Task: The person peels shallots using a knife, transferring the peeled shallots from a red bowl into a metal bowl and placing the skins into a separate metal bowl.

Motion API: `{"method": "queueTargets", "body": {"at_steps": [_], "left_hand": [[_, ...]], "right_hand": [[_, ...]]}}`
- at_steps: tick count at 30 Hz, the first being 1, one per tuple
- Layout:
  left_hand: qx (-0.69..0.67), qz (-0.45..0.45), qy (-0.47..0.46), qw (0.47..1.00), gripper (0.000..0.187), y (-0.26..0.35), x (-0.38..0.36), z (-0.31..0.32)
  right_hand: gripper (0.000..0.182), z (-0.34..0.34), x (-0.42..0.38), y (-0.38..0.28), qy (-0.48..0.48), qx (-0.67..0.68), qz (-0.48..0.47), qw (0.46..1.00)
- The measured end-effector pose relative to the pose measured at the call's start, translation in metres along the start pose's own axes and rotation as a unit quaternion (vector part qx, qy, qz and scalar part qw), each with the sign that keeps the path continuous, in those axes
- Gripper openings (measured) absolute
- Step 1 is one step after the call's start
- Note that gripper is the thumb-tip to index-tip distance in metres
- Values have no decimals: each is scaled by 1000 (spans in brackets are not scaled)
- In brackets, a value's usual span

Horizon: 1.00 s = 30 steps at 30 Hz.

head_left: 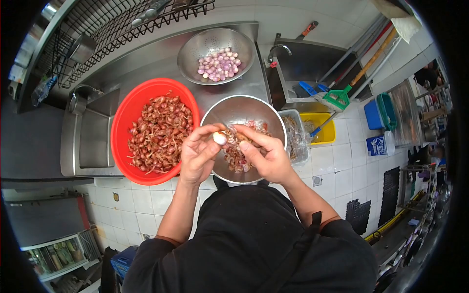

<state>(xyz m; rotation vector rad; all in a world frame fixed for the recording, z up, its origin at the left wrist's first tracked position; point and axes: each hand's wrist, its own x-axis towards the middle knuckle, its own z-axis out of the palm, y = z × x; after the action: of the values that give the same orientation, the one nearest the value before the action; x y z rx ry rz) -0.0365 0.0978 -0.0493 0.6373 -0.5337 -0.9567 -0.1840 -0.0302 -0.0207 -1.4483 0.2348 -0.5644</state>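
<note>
Over a steel bowl (209,113) of loose skins (239,162), my left hand (199,152) pinches a partly peeled shallot (220,138), pale and smooth with some brown at its top. Close beside it is my right hand (266,155), its index finger and thumb curled toward the shallot. Whatever those right fingers hold blends with the brown skins behind them. Unpeeled shallots (159,132) fill a red basin (122,139) to the left. Behind the bowl, a perforated steel colander (188,56) holds peeled pink-white shallots (220,64).
A clear plastic container (302,155) with skins stands right of the bowl, near a yellow bin (330,129). Brooms and a green dustpan brush (338,99) lean by the right sink (312,63). Another sink (97,141) is at left, under a wire rack (117,29).
</note>
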Motion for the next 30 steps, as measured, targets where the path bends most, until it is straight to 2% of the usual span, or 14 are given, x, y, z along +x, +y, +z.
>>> {"method": "queueTargets", "body": {"at_steps": [4, 6, 9, 14, 19, 21, 27, 30], "left_hand": [[13, 29, 18, 999, 41, -7, -2, -2], [19, 29, 26, 999, 42, -8, -3, 1], [79, 52, 41, 995, 41, -7, -4, 6], [180, 89, 53, 978, 39, -3, -6, 7], [158, 80, 28, 984, 38, -2, -7, 9], [132, 77, 29, 988, 38, -2, -7, 8], [51, 21, 35, 998, 36, -5, -7, 1], [2, -14, 31, 999, 36, -5, -7, 5]], "right_hand": [[43, 3, -6, -5, -16, 27, 59, 998], [45, 0, -6, -2, -27, -49, -6, 998], [45, 2, -5, -6, -59, -56, -39, 996], [40, 4, -6, -5, -52, -106, -60, 991], [35, 2, -6, 5, -23, -119, -99, 988], [34, -1, -9, 2, -35, 16, 48, 998], [35, -7, -9, 6, -32, 61, 118, 991], [35, -4, -8, 1, -31, 48, 94, 994]]}}
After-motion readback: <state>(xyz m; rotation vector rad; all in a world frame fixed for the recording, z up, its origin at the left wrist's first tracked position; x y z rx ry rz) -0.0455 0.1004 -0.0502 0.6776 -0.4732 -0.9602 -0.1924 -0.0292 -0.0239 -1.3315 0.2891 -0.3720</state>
